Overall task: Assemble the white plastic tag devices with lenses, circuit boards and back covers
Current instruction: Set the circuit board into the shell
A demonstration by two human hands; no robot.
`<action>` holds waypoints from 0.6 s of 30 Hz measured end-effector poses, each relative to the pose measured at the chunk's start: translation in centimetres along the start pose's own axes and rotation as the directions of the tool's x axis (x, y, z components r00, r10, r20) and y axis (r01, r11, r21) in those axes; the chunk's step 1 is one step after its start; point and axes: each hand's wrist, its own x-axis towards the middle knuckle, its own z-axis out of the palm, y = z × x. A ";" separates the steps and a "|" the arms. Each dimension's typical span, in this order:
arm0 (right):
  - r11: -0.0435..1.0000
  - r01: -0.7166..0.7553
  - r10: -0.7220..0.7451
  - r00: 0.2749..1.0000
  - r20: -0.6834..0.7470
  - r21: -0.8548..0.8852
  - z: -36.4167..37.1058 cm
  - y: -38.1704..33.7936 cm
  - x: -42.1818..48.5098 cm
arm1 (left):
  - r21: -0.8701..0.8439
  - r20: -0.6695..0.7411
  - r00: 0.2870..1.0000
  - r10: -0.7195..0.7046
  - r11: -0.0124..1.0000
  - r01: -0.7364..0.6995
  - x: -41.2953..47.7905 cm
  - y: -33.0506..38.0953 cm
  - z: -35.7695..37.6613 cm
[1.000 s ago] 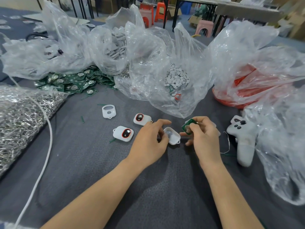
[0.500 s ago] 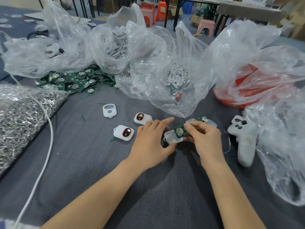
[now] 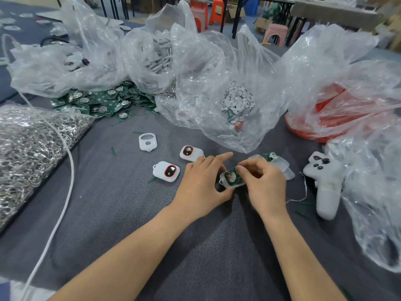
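Note:
A white tag shell (image 3: 228,184) lies on the grey cloth between my hands, with a green circuit board (image 3: 232,176) sitting in it. My left hand (image 3: 204,185) holds the shell from the left, thumb under its near edge, fingers stretched over the top. My right hand (image 3: 263,183) pinches the board's right side with curled fingers. Two finished tags with red-ringed lenses (image 3: 166,171) (image 3: 190,152) lie to the left. An empty white front cover (image 3: 147,141) lies further left. Another board (image 3: 268,156) rests on clear covers (image 3: 282,167) behind my right hand.
Clear bags hold white discs (image 3: 237,99), white covers (image 3: 156,59) and metal rings (image 3: 28,144). Loose green boards (image 3: 102,103) are heaped at the back left. A red bag (image 3: 329,118) and a white handheld tool (image 3: 325,185) lie on the right. A white cord (image 3: 65,192) runs down the left.
My right hand brought the green board down from the air into the white shell. My left hand has shifted its fingers forward over the shell while keeping hold.

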 end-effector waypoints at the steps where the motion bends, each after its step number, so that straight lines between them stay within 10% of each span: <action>1: 1.000 0.002 -0.002 1.000 0.002 -0.005 0.0 0.0 0.0 | 0.001 0.004 1.000 -0.001 1.000 0.001 0.0 0.0 0.0; 18: 0.964 0.109 -0.122 0.992 -0.042 -0.244 0.6 0.2 -0.3 | -0.001 0.000 1.000 0.008 1.000 -0.008 -0.1 0.0 0.0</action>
